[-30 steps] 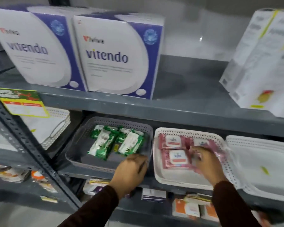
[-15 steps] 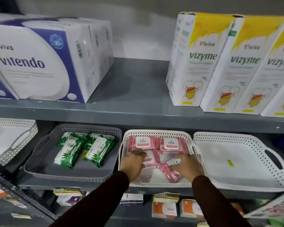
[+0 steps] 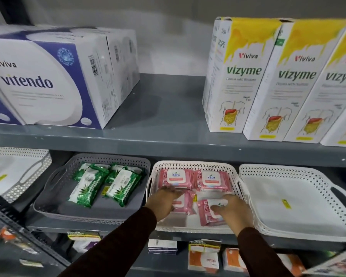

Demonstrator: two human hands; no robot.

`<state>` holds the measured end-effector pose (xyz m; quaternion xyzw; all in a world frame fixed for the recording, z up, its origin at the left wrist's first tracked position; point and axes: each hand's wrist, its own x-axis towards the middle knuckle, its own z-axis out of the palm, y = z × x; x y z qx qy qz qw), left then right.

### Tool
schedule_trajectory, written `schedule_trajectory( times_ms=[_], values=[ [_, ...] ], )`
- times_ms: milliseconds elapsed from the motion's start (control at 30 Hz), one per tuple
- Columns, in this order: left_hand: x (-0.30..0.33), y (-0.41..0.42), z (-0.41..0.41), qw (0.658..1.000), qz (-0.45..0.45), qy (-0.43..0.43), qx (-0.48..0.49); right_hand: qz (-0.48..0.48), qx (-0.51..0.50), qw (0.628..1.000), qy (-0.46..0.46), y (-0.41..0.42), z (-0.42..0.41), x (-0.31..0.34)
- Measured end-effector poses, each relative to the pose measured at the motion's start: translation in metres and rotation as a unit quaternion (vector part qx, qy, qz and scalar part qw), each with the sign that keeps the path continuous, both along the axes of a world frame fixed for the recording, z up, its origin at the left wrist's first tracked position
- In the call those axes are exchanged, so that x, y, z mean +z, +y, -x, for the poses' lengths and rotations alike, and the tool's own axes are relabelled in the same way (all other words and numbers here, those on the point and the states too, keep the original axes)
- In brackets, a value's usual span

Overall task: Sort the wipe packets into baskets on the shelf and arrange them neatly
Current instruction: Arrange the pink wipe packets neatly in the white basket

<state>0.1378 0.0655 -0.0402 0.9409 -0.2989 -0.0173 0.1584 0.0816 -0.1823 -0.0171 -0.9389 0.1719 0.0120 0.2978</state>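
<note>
Grey metal shelf [image 3: 168, 140]: both hands, having shifted into the white perforated basket [image 3: 194, 164], are aligning pink wipe packets [image 3: 212, 179]; left hand [image 3: 164, 202] is pressing flat, right hand [image 3: 234, 210] fingers are loosely curling on one.

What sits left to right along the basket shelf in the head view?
White perforated basket at the left edge → grey basket with green wipe packets → white basket with pink Kara wipe packets, both hands in it → white basket holding no packets.

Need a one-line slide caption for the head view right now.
Both hands, left hand and right hand, straighten pink wipe packets in the white basket.
</note>
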Motion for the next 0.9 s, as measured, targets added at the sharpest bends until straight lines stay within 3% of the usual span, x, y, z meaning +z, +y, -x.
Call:
schedule_trajectory(
  times_ms=[67, 133, 233, 333, 433, 533, 700, 800, 900],
  values=[
    [-0.002, 0.001, -0.001, 0.999, -0.024, 0.022, -0.001, -0.001, -0.012, 1.0, -0.014, 0.001, -0.006, -0.001],
    [-0.004, 0.0, 0.0, 0.998, 0.013, 0.058, 0.003, 0.016, -0.021, 1.0, -0.015, 0.005, -0.014, -0.001],
    [-0.009, -0.002, -0.002, 0.999, -0.019, 0.022, 0.019, 0.044, -0.022, 0.999, 0.007, 0.007, -0.026, -0.004],
    [-0.014, -0.002, 0.0, 0.999, -0.033, -0.012, 0.022, 0.097, 0.043, 0.994, 0.042, 0.005, -0.024, -0.012],
    [-0.018, 0.0, 0.007, 0.999, -0.034, 0.017, 0.029, 0.105, 0.127, 0.986, 0.029, -0.002, -0.012, -0.028],
    [-0.013, -0.007, 0.004, 0.999, -0.025, 0.019, 0.031, 0.092, 0.094, 0.991, -0.003, -0.004, -0.014, -0.032],
    [-0.007, -0.006, -0.006, 0.988, 0.075, 0.119, 0.056, 0.07, 0.07, 0.995, -0.006, 0.005, -0.027, -0.037],
    [-0.002, -0.008, -0.007, 0.97, 0.153, 0.177, 0.069, 0.106, 0.068, 0.992, -0.004, 0.004, -0.026, -0.042],
    [-0.004, -0.009, -0.008, 0.98, 0.123, 0.153, 0.039, 0.114, 0.081, 0.99, 0.027, -0.001, -0.03, -0.038]
  ],
)
